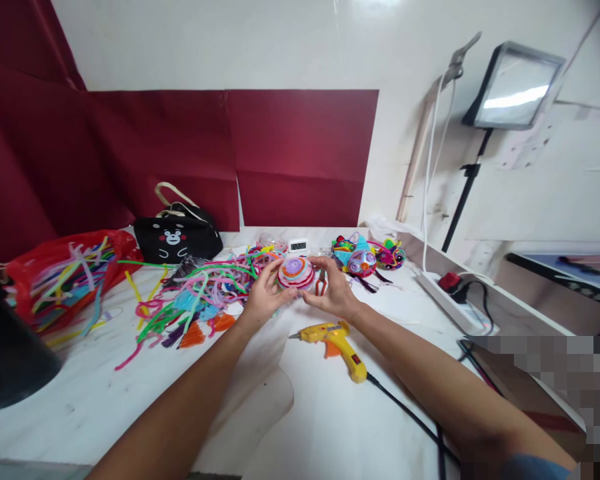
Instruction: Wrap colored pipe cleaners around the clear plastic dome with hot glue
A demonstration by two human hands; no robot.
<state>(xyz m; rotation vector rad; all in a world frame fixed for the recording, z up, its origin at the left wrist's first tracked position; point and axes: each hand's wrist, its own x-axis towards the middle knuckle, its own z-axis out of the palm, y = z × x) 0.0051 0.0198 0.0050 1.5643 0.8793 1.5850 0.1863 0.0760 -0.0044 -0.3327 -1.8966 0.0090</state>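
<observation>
Between my two hands is a round craft piece (296, 272) of coiled pipe cleaners, with a purple centre, an orange ring and pink and red layers below. My left hand (267, 293) grips its left side, the thumb at the lower edge. On the other side, my right hand (333, 290) has its fingers curved round the piece. Red-handled pliers (321, 283) show beside the right palm; whether the hand touches them I cannot tell. A yellow glue gun (337, 340) lies on the table just below my hands, nozzle to the left.
Loose pipe cleaners (205, 287) spread to the left, near a red plastic bag (125, 243) holding more. A black bag (180, 237), a small digital clock (297, 246) and colourful finished crafts (360, 257) stand behind. At right are a power strip (453, 307) and a lamp (517, 87).
</observation>
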